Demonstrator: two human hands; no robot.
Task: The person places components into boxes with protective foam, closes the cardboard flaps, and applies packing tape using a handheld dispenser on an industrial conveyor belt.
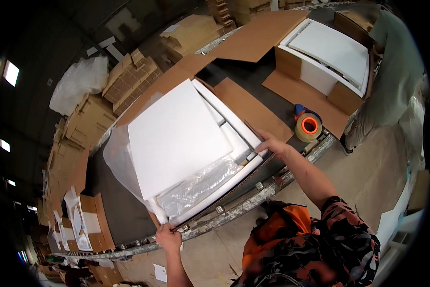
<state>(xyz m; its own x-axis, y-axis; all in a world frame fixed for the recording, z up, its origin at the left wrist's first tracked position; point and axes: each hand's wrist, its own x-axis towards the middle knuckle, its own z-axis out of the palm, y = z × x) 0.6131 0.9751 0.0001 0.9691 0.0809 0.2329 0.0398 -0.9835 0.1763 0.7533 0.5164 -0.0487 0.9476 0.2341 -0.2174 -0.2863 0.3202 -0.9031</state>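
Note:
In front of me an open cardboard box (258, 110) lies on the conveyor. White foam edging (224, 189) lines it, and a large white foam sheet (176, 138) rests tilted across the top. Under the sheet's near edge is a clear plastic bag (196, 189); what it holds I cannot make out. My left hand (169, 237) is closed at the box's near left corner, with a small dark bit showing by the fingers. My right hand (272, 145) grips the near right corner, thumb over the foam edge.
A tape dispenser (309, 126) with an orange core sits right of the box. Beyond it stands another open carton (330, 52) with white foam, beside a person (399, 91). Stacked cartons (131, 81) line the far side. More opened boxes (88, 222) are at left.

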